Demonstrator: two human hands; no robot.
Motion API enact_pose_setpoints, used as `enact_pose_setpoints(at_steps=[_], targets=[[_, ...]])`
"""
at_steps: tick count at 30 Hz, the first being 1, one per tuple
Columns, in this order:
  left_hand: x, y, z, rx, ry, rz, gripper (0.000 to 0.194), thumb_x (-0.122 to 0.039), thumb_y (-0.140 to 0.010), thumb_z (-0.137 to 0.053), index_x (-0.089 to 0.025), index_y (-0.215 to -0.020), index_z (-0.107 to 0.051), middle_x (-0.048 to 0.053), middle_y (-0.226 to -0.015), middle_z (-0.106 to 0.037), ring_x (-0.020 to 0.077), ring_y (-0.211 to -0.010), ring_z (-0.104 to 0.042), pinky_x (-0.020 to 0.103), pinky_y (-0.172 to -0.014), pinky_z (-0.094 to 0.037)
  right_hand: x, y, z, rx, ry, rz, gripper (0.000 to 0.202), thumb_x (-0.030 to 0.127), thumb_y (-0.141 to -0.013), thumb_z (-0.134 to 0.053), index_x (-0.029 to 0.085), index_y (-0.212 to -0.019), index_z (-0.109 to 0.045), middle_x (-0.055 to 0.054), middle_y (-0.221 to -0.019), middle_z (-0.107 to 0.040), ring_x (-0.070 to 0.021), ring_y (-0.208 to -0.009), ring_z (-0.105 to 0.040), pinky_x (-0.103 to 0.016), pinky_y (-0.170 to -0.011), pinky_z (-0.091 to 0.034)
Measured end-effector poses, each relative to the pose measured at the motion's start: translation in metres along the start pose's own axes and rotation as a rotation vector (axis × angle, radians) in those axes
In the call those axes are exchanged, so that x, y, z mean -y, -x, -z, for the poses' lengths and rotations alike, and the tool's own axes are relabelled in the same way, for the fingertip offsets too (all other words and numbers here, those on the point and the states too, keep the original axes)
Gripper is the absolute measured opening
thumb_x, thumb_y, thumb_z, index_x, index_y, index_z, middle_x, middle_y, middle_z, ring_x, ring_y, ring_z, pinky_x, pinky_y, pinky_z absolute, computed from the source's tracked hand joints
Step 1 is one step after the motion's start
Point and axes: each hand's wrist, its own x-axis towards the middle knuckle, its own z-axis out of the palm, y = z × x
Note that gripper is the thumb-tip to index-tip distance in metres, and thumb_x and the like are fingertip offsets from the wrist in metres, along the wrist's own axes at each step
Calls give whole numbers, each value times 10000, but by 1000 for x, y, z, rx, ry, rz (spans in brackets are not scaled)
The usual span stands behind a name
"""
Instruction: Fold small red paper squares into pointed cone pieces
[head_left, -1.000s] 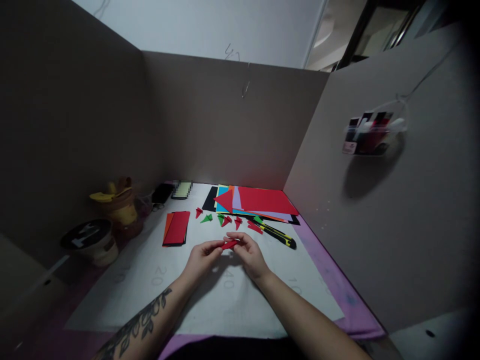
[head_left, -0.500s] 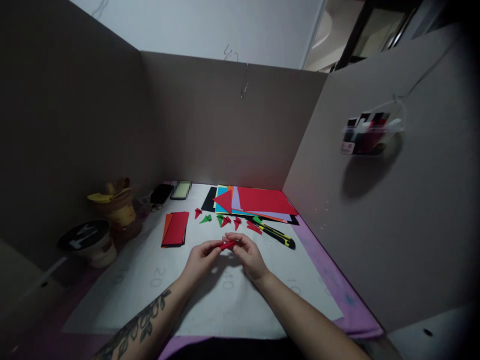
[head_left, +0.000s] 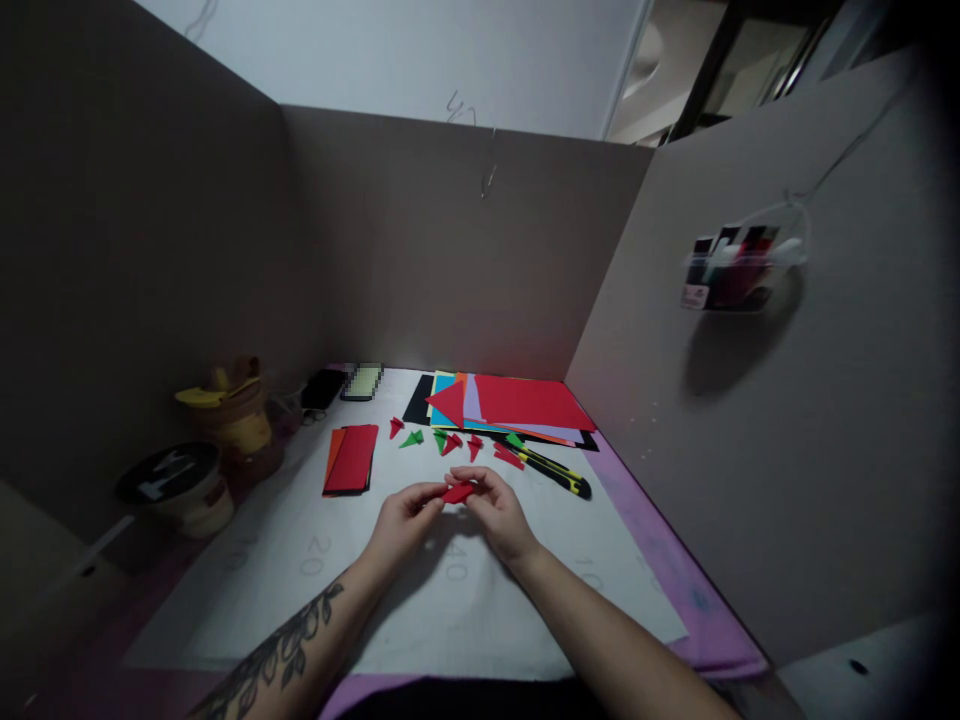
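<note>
Between both hands, above the white sheet (head_left: 465, 620), is a small folded red paper (head_left: 457, 493). My left hand (head_left: 405, 515) pinches its left end between thumb and fingers. The right end is in the fingers of my right hand (head_left: 499, 510). Just beyond the hands lie several small folded pieces, among them a red one (head_left: 475, 447) and a green one (head_left: 412, 438). A black and yellow cutter (head_left: 555, 472) lies to their right. Red and orange paper strips (head_left: 354, 458) are stacked on the left.
Coloured sheets (head_left: 532, 402) are piled at the back, with a red triangle on top. A lidded tub (head_left: 184, 490) and a yellow-brown pot (head_left: 240, 425) stand at the left. Grey panels (head_left: 465, 250) enclose the table; a clear bag (head_left: 739, 265) hangs on the right one.
The red paper between my fingers has turned and shows a broader face. Both hands have stayed nearly in place.
</note>
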Motion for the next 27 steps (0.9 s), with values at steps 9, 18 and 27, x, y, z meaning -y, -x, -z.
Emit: enact_pose_setpoints(at_steps=[9,18,27], targets=[[1,2,-3,-26,-21,26,267,-293,-770,-609,-162,-971,-724,86,-988,-740,215,-898,-675,315,-816,-514,-4,-2,-2,-100,59,-35,167,200,-687,-673,190,-852,-649,-31,-855,-711,-186,-829,-682,-320,-760,-553],[13,-3,-3,-47,55,132,203,-277,-688,-674,-131,-828,-696,36,-704,-694,143,-611,-602,235,-565,-434,-9,-4,-1,-118,127,-25,152,236,-705,-663,190,-834,-597,-1,-770,-655,-151,-684,-631,-275,-651,-525],[9,-5,-1,-149,248,215,351,-247,-616,-692,-166,-901,-505,-67,-615,-545,80,-481,-529,199,-499,-403,6,6,3,170,887,555,382,228,-756,-669,251,-1127,-580,-101,-1240,-540,-300,-1240,-414,-518,-1070,-304]])
